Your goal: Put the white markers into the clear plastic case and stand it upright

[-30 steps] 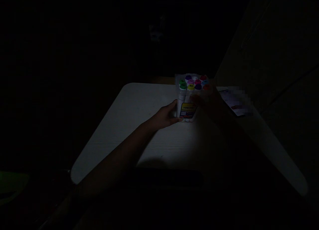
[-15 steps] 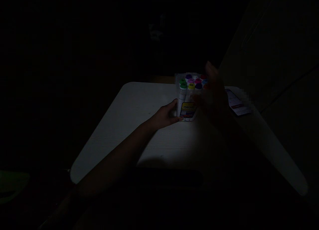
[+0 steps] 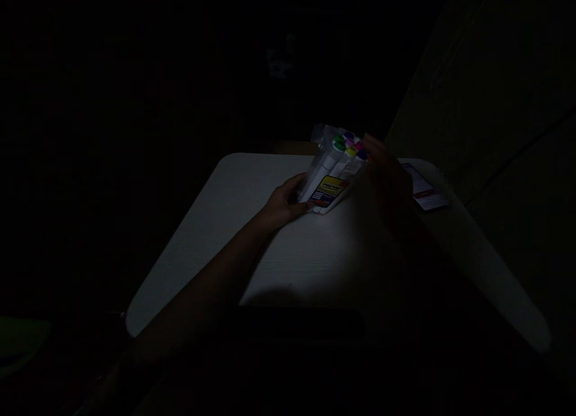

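A clear plastic case of markers (image 3: 330, 188) with green, yellow, purple and pink caps stands tilted to the right on the white table. Its yellow and dark blue label faces me. My left hand (image 3: 283, 204) wraps around the lower left side of the case, thumb across the front near the base. Dim in shadow, my right hand (image 3: 387, 167) is at the upper right of the case, its fingers stretched out at the caps. Those fingers cover some of the caps; whether they press on them is hard to see.
The white table (image 3: 216, 224) has rounded corners and a dark slot near its front edge. A phone (image 3: 425, 188) with a lit screen lies right of my right hand. Something green (image 3: 22, 341) shows at the lower left. The surroundings are very dark.
The marker case has gone from upright to leaning right, its base shifted left with my left hand. My right hand has come lower, its fingers now at the caps.
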{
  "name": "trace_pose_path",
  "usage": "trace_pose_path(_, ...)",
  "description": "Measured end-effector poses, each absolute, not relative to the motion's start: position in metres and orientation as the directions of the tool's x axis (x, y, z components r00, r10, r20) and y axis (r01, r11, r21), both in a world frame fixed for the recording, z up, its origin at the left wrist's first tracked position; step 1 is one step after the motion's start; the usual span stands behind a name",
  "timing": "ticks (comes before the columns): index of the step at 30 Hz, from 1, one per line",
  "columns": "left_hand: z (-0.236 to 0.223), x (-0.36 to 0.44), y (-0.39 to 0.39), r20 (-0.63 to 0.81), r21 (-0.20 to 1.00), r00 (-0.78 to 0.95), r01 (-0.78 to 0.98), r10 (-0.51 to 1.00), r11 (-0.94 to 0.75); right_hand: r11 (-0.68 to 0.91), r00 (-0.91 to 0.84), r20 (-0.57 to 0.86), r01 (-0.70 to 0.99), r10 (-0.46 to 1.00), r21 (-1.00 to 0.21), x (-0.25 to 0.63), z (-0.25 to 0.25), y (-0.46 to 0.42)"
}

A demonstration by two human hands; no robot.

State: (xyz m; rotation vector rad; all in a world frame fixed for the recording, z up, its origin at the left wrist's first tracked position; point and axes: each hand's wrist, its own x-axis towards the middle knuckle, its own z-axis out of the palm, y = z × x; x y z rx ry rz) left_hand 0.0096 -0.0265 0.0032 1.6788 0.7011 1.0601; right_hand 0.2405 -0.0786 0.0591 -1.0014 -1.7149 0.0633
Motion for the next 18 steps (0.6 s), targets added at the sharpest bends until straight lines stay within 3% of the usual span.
trace_pose_path(10, 0.001, 0.009, -0.022, 0.328, 0.919, 0.417, 0.067, 0.848, -0.389, 0.546, 0.054, 0.663, 0.518, 0.747, -0.658, 0.238, 0.053, -0.083)
trace_pose_path(18, 0.004, -0.001, -0.018, 0.354, 0.900, 0.252, 0.169, 0.901, -0.401, 0.394, 0.127, 0.519, 0.508, 0.845, -0.766, 0.245, 0.030, -0.064)
